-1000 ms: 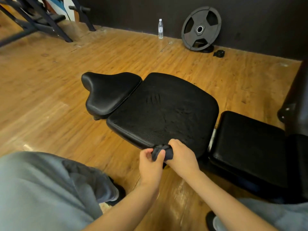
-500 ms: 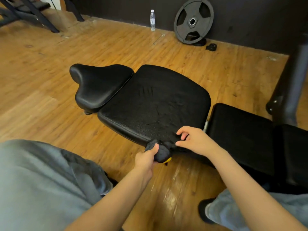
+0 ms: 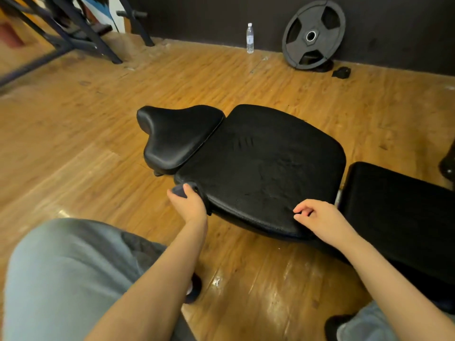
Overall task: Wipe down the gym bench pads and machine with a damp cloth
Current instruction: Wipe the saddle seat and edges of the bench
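A black gym bench lies low over the wooden floor: a wide middle pad (image 3: 266,163), a narrow saddle-shaped pad (image 3: 177,136) to its left, and a square pad (image 3: 398,207) to its right. My left hand (image 3: 188,205) grips a dark balled cloth (image 3: 179,191) against the middle pad's near left corner. Most of the cloth is hidden by my fingers. My right hand (image 3: 320,217) rests on the near right edge of the same pad, fingers loosely curled and holding nothing.
My grey-trousered knee (image 3: 61,279) fills the lower left. A weight plate (image 3: 314,34) leans on the dark back wall beside a water bottle (image 3: 250,38). A black machine frame (image 3: 81,33) stands at the back left. A dark post (image 3: 449,161) rises at the right edge.
My hands have parted. The left hand carried the cloth leftward along the pad's near edge to its left corner; the right hand let go and settled on the right edge.
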A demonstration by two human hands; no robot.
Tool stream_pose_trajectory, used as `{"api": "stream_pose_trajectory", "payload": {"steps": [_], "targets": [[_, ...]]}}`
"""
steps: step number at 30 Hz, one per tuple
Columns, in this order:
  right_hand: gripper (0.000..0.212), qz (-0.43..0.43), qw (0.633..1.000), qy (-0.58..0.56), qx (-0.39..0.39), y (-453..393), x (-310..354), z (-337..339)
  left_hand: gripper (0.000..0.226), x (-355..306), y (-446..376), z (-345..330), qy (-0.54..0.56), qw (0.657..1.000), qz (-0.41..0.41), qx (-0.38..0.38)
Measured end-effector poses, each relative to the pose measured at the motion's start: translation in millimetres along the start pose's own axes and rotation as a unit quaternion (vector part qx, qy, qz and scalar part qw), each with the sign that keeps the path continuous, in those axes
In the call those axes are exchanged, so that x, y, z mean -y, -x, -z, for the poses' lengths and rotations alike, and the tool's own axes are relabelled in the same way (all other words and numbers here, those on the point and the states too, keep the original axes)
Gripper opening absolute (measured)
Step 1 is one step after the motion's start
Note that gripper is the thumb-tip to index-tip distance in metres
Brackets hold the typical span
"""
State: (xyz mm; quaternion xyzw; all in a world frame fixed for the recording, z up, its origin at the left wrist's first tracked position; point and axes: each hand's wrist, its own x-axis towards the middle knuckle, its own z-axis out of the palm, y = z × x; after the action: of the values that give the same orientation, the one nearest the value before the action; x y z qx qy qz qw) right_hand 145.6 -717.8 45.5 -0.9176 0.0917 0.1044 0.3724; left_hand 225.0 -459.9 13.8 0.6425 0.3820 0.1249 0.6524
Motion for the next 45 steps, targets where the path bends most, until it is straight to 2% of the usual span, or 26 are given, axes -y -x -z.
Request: {"api": "stream_pose_trajectory", "payload": {"steps": [5,11,13,17,20,22,24,29,31,35,38,42,45], "targets": [[0.010,0.022,0.998,-0.036,-0.037,2,-2,-4,0.053,5,-24,-7,-0.048,0.998,-0.048,-0.002],[0.010,0.014,0.996,-0.065,-0.056,-3,-5,-4,0.036,11,26,-15,-0.051,0.997,-0.046,-0.022],[0.011,0.014,0.995,-0.078,-0.058,-2,-6,-2,0.041,16,51,-17,-0.072,0.996,-0.053,0.000],[0.016,0.010,0.993,-0.104,-0.052,0,-8,2,0.067,44,111,-22,-0.131,0.984,-0.067,0.096],[0.013,-0.001,0.991,-0.120,-0.056,6,-11,9,0.062,69,142,-30,-0.104,0.988,-0.011,0.114],[0.012,-0.010,0.989,-0.128,-0.068,11,-17,14,0.049,76,154,-39,-0.082,0.987,0.077,0.116],[0.012,-0.024,0.988,-0.134,-0.077,16,-24,19,0.048,75,163,-48,-0.081,0.978,0.152,0.117],[0.012,-0.056,0.985,-0.133,-0.093,24,-40,27,0.052,75,170,-54,-0.069,0.971,0.196,0.121],[0.013,-0.060,0.983,-0.145,-0.096,24,-41,29,0.050,73,169,-54,-0.071,0.971,0.199,0.108],[0.013,-0.048,0.983,-0.149,-0.099,22,-35,32,0.036,69,165,-52,-0.033,0.985,0.153,0.068],[0.014,-0.047,0.983,-0.154,-0.093,17,-31,34,0.039,59,150,-46,-0.011,0.993,0.113,0.021],[0.015,-0.057,0.980,-0.169,-0.094,10,-24,31,0.034,36,75,-37,0.054,0.991,0.096,-0.072],[0.016,-0.058,0.977,-0.185,-0.086,5,-18,23,0.027,15,6,-27,0.053,0.992,0.044,-0.109]]}}
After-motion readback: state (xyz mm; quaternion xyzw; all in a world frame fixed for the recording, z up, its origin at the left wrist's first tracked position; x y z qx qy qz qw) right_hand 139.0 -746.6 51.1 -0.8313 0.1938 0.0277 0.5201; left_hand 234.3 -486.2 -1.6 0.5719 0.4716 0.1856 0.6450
